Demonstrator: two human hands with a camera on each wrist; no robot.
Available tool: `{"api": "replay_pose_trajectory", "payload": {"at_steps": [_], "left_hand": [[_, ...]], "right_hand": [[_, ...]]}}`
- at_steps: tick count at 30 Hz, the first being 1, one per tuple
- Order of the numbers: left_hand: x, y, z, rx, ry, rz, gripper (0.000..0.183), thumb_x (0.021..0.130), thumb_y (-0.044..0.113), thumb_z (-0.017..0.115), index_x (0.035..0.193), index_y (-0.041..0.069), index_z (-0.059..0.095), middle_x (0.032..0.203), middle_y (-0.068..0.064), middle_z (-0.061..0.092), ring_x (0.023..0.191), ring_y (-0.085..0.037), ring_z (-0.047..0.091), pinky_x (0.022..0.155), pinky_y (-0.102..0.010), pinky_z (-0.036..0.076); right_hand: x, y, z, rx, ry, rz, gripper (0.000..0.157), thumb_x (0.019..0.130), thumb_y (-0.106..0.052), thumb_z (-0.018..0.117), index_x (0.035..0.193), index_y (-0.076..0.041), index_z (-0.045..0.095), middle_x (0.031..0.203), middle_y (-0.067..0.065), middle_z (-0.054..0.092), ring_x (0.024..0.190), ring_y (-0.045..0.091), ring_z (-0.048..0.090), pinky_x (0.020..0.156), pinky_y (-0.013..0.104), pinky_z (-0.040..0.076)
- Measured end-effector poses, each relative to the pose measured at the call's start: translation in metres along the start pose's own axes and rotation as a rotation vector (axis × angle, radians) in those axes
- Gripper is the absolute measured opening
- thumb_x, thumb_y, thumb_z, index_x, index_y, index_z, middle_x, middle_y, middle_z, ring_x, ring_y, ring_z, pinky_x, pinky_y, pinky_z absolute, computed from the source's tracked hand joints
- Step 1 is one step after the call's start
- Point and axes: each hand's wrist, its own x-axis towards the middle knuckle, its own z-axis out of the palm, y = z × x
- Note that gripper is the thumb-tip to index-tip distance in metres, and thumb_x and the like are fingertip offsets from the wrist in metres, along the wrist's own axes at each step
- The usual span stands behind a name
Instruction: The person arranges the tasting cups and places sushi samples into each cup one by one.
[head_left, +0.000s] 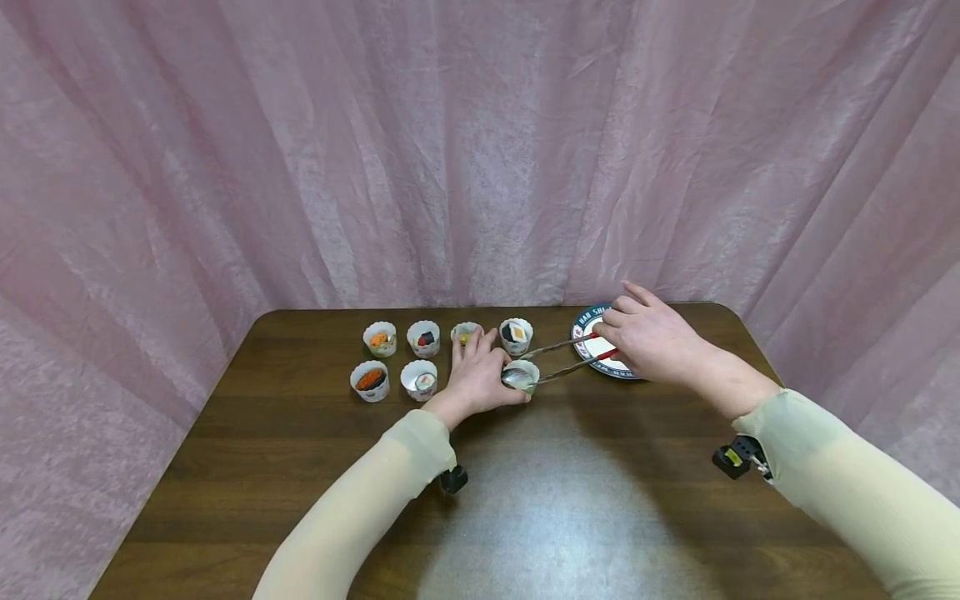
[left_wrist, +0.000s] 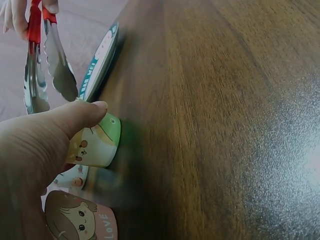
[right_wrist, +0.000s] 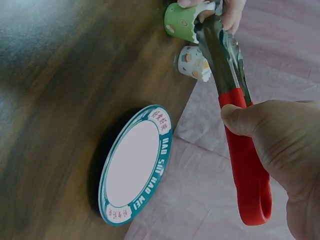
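Note:
My left hand (head_left: 480,379) holds a small green-patterned paper cup (left_wrist: 97,147) at the near right end of the cup group, thumb on its near side. In my right hand (head_left: 652,337) are metal tongs with red handles (right_wrist: 245,160), the thumb pressing one handle. The arms of the tongs stand apart and reach left, their scalloped tips (head_left: 516,377) at the mouth of the held cup. The cup's contents are mostly hidden by the hand and tongs. Beneath the right hand lies a round white plate (right_wrist: 135,165) with a teal lettered rim and a bare centre.
Several more paper cups stand in two rows, holding sushi-like pieces: an orange-topped cup (head_left: 380,339), a red-and-black one (head_left: 423,339), a yellow one, partly covered, a black-and-white one (head_left: 516,335), an orange-and-black one (head_left: 370,381) and a roll cup (head_left: 419,380). Pink curtain (head_left: 480,167) hangs behind the table (head_left: 540,517).

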Motion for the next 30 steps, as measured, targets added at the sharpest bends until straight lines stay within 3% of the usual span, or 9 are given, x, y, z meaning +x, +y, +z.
{"api": "replay_pose_trajectory", "payload": {"at_steps": [7, 17, 30], "left_hand": [[-0.004, -0.004, -0.01, -0.034, -0.003, 0.022, 0.078, 0.072, 0.072, 0.079, 0.129, 0.021, 0.064, 0.166, -0.012, 0.024, 0.155, -0.037, 0.01, 0.119, -0.067, 0.003], [-0.012, -0.017, -0.027, -0.032, -0.006, 0.062, 0.11, 0.073, 0.074, 0.077, 0.159, 0.018, 0.037, 0.168, -0.01, 0.021, 0.156, -0.035, 0.007, 0.119, -0.066, -0.003], [-0.025, -0.03, -0.051, -0.003, 0.065, 0.079, 0.096, 0.086, 0.078, 0.059, 0.161, 0.023, 0.034, 0.171, -0.004, 0.014, 0.157, -0.032, 0.0, 0.118, -0.066, -0.007]], "right_hand": [[-0.012, 0.006, -0.003, 0.028, 0.01, 0.036, 0.045, 0.071, -0.013, 0.088, 0.111, -0.005, 0.07, 0.096, 0.007, 0.065, 0.1, 0.034, 0.057, 0.117, 0.06, 0.026], [-0.03, 0.014, -0.004, 0.042, 0.028, 0.088, 0.043, 0.073, -0.012, 0.086, 0.112, -0.004, 0.071, 0.1, 0.01, 0.067, 0.103, 0.037, 0.058, 0.116, 0.061, 0.027], [-0.055, 0.017, -0.002, 0.072, 0.055, 0.183, 0.051, 0.073, -0.016, 0.087, 0.119, -0.002, 0.07, 0.105, 0.013, 0.069, 0.104, 0.04, 0.058, 0.117, 0.061, 0.024]]}}
